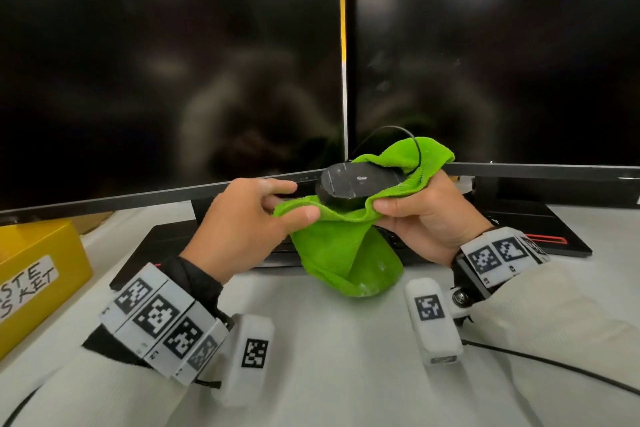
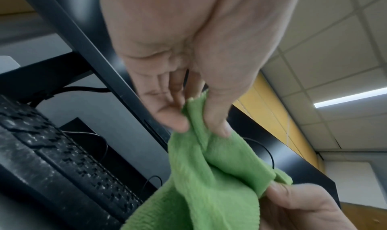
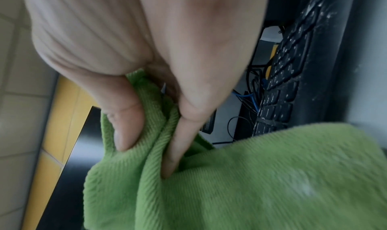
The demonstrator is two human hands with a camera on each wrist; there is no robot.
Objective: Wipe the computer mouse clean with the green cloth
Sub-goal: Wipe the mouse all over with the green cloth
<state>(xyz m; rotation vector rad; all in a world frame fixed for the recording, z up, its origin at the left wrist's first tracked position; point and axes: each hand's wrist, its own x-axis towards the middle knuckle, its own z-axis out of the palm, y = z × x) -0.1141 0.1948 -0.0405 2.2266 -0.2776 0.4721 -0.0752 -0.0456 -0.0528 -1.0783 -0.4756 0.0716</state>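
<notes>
I see the mouse [image 1: 360, 186] lying upside down in the green cloth [image 1: 343, 250], raised above the desk [image 1: 346, 357] in front of two dark monitors [image 1: 166, 73]. My left hand [image 1: 242, 232] has its grip closed on the cloth's left edge, pinched between thumb and fingers [image 2: 173, 117]. My right hand [image 1: 422, 219] has its grip closed on the cloth's right side, cupping the mouse through it. The mouse's cable [image 1: 417, 149] loops over the cloth. A keyboard [image 2: 62, 150] sits under the monitors, a yellow box [image 1: 38, 274] at far left.
</notes>
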